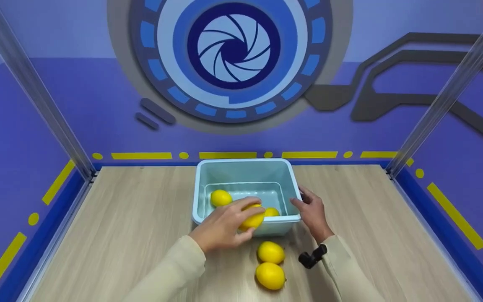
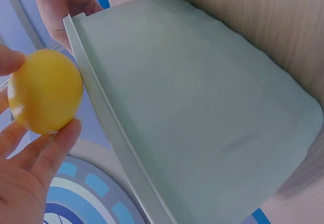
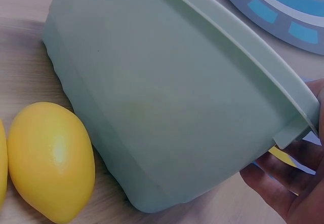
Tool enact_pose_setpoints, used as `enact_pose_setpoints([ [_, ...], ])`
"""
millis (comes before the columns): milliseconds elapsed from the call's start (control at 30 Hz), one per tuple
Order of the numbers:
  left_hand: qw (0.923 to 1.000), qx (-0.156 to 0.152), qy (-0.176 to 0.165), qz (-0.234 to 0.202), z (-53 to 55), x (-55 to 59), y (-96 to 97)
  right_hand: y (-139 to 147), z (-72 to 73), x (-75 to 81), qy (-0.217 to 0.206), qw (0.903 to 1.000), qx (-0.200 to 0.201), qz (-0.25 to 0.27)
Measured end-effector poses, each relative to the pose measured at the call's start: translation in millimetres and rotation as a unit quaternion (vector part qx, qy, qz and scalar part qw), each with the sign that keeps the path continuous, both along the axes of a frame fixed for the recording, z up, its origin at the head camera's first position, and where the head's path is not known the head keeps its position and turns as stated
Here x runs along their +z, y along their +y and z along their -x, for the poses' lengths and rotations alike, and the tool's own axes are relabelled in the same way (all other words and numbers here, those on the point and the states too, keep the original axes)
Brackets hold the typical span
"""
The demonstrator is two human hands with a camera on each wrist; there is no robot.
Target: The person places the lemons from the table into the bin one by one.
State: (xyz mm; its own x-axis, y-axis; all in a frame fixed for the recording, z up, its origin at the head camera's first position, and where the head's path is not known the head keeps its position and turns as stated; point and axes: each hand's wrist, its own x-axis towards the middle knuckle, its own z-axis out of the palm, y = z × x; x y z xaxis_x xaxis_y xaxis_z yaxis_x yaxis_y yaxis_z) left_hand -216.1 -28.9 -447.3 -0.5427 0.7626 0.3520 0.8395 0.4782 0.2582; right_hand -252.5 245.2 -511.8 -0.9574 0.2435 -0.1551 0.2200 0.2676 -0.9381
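Observation:
My left hand (image 1: pixel 229 224) grips a yellow lemon (image 1: pixel 253 217) above the near rim of a pale green plastic bin (image 1: pixel 245 228). In the left wrist view the thumb and fingertips close round that lemon (image 2: pixel 46 92), beside the bin's rim. At the bin's right side, my right hand (image 1: pixel 313 212) holds the rim, thumb on top and fingers beneath, as the right wrist view shows. Inside the bin lie two lemons, one lemon (image 1: pixel 221 198) at the left and another lemon (image 1: pixel 271 212) partly hidden behind the near wall.
Two more lemons stand in a line on the wooden table (image 1: pixel 132 235) before the bin: a nearer lemon (image 1: pixel 270 276) and a farther lemon (image 1: pixel 271 252). A black device (image 1: pixel 312 256) sits at my right wrist. Blue printed panels (image 1: pixel 233 138) wall the table at the back and sides.

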Motion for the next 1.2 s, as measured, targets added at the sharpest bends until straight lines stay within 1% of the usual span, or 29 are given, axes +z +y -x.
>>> enact_pose_setpoints([
  [300,0.9997,0.012,0.019,-0.008,7.7,-4.6,-0.8,1,-0.2,0.8,0.000,1.0000,0.001,-0.001],
  [567,0.9995,0.024,0.006,-0.019,14.0,-4.9,-0.3,1,1.7,1.8,0.002,1.0000,0.002,-0.003],
  [767,0.9993,0.036,-0.001,-0.013,16.9,-5.0,0.0,1,0.5,1.4,0.013,0.9999,0.003,-0.002],
  [1200,0.9986,0.049,-0.012,0.013,18.8,-9.0,0.9,0,-0.3,-0.4,0.007,1.0000,0.002,0.000],
])
